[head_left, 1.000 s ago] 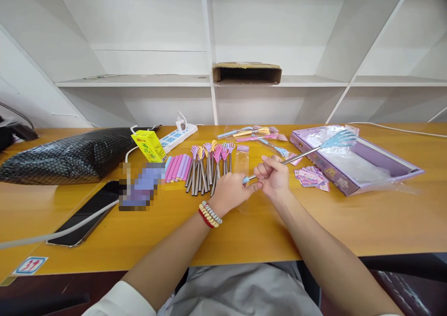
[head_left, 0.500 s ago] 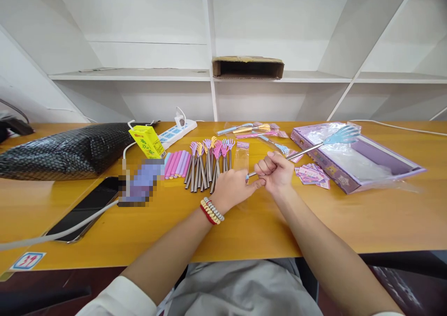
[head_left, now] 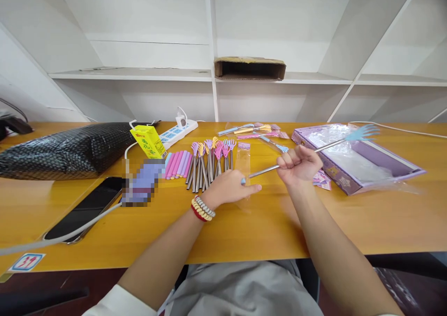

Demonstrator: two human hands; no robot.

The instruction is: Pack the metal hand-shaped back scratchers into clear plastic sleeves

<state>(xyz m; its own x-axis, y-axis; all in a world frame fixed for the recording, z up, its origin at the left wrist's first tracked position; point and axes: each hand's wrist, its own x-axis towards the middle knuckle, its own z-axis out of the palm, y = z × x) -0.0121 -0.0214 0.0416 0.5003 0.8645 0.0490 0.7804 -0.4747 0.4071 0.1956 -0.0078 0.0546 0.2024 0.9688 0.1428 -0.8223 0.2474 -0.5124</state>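
A back scratcher (head_left: 267,170) with a light blue claw head and a metal shaft slants up to the right above the table. My right hand (head_left: 298,164) is closed around its shaft, with the claw beyond it over the purple box. The blue end sits in my left hand (head_left: 226,188), whose thumb sticks out to the right; its other fingers are mostly hidden. Left of that hand lie several metal-shafted back scratchers (head_left: 209,162) with pink, yellow and purple claws. Beside them is a row of pink and purple handle tubes (head_left: 178,164). A clear plastic bag (head_left: 243,155) lies between my hands.
Bagged back scratchers (head_left: 253,129) lie at the back. The purple box (head_left: 344,181) holds clear plastic, with small printed cards (head_left: 323,181) beside it. To the left are a phone (head_left: 85,209), a yellow carton (head_left: 148,141), a power strip (head_left: 179,132) and a black package (head_left: 70,150).
My hands have drawn apart: the right moved right and up, the left slightly left. More shaft shows between them, and the blue claw has shifted right.
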